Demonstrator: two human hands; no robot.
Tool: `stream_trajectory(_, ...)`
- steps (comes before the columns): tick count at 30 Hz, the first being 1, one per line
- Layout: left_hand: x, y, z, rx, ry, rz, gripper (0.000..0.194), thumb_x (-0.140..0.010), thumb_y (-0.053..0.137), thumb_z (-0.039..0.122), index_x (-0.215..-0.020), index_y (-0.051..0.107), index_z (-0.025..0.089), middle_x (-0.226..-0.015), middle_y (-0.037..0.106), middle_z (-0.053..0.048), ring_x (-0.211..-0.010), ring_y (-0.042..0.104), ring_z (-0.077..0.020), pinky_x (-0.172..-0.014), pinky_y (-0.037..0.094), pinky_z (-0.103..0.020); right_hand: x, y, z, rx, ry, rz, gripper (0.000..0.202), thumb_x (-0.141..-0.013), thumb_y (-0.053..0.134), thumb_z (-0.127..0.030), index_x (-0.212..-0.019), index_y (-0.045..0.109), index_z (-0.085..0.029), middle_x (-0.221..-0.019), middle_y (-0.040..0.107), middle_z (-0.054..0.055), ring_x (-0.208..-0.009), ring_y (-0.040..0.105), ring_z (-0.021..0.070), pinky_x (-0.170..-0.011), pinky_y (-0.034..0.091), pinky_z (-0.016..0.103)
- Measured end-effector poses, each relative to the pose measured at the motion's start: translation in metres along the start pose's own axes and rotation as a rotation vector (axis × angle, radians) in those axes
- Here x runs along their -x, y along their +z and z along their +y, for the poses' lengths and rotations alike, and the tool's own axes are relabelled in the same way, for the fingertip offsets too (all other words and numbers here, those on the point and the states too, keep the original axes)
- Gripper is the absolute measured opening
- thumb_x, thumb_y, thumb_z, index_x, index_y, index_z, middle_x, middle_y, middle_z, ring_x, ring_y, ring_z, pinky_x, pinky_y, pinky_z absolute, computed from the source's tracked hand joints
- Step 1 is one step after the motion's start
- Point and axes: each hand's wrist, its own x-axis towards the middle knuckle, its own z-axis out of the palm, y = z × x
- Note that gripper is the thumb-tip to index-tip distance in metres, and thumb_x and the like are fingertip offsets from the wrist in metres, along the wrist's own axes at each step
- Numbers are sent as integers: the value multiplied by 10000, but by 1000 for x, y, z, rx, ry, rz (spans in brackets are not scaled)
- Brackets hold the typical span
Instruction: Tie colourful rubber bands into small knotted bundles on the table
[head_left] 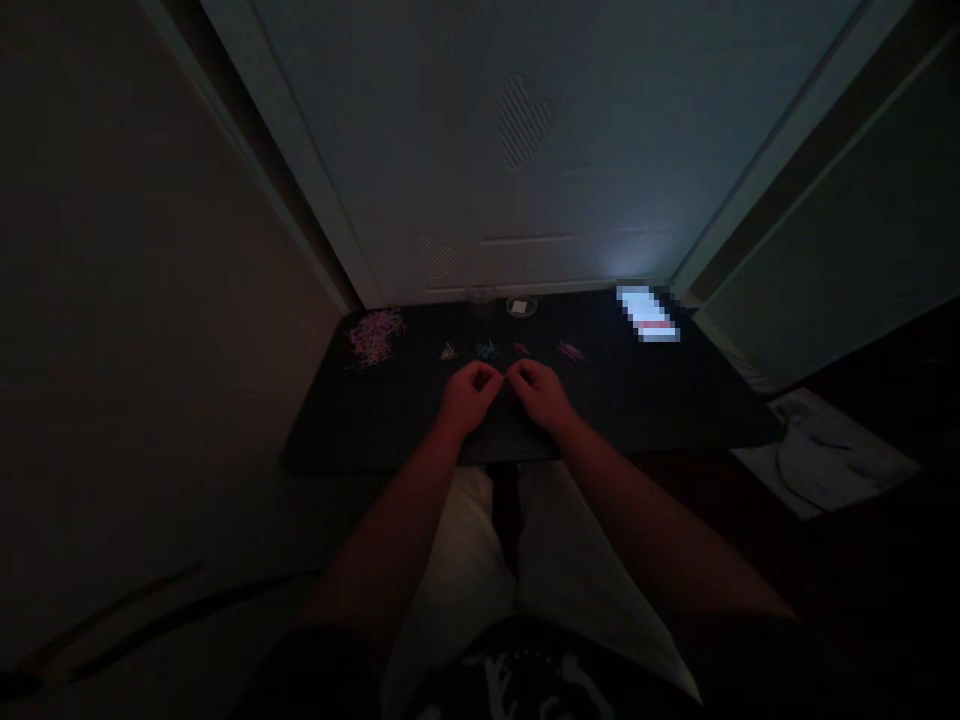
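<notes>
Over the dark table (pixel 375 420), my left hand (pixel 470 393) is closed in a pinch, its fingertips close to those of my right hand (pixel 537 393), which pinches too. Whatever lies between the fingertips is too small and dark to make out. Just beyond my hands lie small piles of thin strands: a pale pile (pixel 448 351), a bluish pile (pixel 487 349), a small reddish pile (pixel 520 348) and a pink pile (pixel 571 350). A larger heap of pink and purple thin pieces (pixel 375 337) lies at the table's far left.
At the table's back edge stand a clear container (pixel 481 296) and a round dish with a white square (pixel 520 306). A lit, blurred screen (pixel 648 313) lies at the back right. A white panel with heart shapes (pixel 600 130) rises behind the table. The room is dim.
</notes>
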Motion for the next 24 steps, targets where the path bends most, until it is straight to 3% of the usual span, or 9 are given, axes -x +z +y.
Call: stream_trajectory(24, 1, 0, 0, 13, -10, -6, 132, -740, 585, 281, -735, 605, 150, -682, 607, 2, -618, 537, -103, -579, 416, -226, 0, 0, 1, -15, 31, 24, 183, -769, 519, -343, -693, 535, -178, -583, 505, -24, -541, 465, 107, -526, 363, 236)
